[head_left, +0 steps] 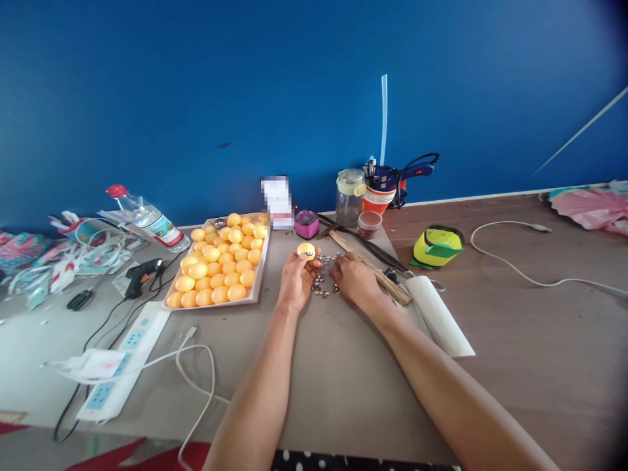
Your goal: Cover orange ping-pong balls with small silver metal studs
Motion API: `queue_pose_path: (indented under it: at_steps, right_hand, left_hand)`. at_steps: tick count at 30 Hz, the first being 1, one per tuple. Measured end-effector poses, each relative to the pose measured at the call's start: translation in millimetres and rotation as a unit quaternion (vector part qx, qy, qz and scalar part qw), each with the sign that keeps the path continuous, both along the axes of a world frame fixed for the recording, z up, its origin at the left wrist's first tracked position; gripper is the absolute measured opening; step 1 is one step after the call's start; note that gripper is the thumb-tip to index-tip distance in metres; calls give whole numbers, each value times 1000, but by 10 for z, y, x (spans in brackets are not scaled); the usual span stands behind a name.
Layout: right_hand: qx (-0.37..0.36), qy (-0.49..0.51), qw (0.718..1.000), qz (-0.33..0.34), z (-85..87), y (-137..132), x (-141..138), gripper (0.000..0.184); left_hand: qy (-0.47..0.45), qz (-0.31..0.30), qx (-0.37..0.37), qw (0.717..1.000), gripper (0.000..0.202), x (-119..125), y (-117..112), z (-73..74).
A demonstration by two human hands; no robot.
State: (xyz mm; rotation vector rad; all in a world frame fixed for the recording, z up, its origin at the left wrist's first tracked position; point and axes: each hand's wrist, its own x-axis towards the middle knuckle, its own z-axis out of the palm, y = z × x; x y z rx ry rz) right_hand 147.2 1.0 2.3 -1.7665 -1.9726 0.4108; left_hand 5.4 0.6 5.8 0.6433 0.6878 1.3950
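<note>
My left hand (296,280) is closed round a yellow-orange ball (305,249), held just above the table. My right hand (354,278) rests palm down with curled fingers on a pile of small silver metal pieces (321,285) that lies between the two hands. What its fingertips pinch, if anything, is hidden. To the left stands a shallow tray (260,275) filled with several more yellow-orange balls (218,269).
A bundle of wooden sticks (377,271) and a white paper roll (438,318) lie right of my hands. Behind are a pink box (307,224), a jar (350,195), a cup with tools (379,193). A glue gun (142,273), power strip (123,358) and bottle (147,217) sit left.
</note>
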Motion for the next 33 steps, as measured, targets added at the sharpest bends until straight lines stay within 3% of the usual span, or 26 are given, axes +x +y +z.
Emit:
queue_pose_path:
  at_steps: [4,12,17,20,23,26,33]
  right_hand:
    - [10,-129,991,28,-28,-62,-85,22]
    - [11,-122,991,59,-60,-23,-61,17]
    - [74,30,997,5,-68,-21,-67,14]
    - [54,171,983,-23,-72,7,-77,9]
    - [18,321,947,-29,-85,46,-93,4]
    - [-22,450,893,-6,-109,82,-104,15]
    - [-68,489,870,5,-102,93,-96,21]
  left_hand:
    - [4,-2,-1,1000,27,8,1,-9]
    - [-5,-15,6,1000,25,1,-7,-7]
    - [-11,-10,2,1000,23,-1,-7,-7]
    - [-17,-19,2,1000,23,-2,-7,-3]
    - [-24,-21,4,999,23,-1,-6,1]
    - [-24,-20,0,1000,25,2,-6,6]
    - [-22,-31,5,999,21,3,-12,10]
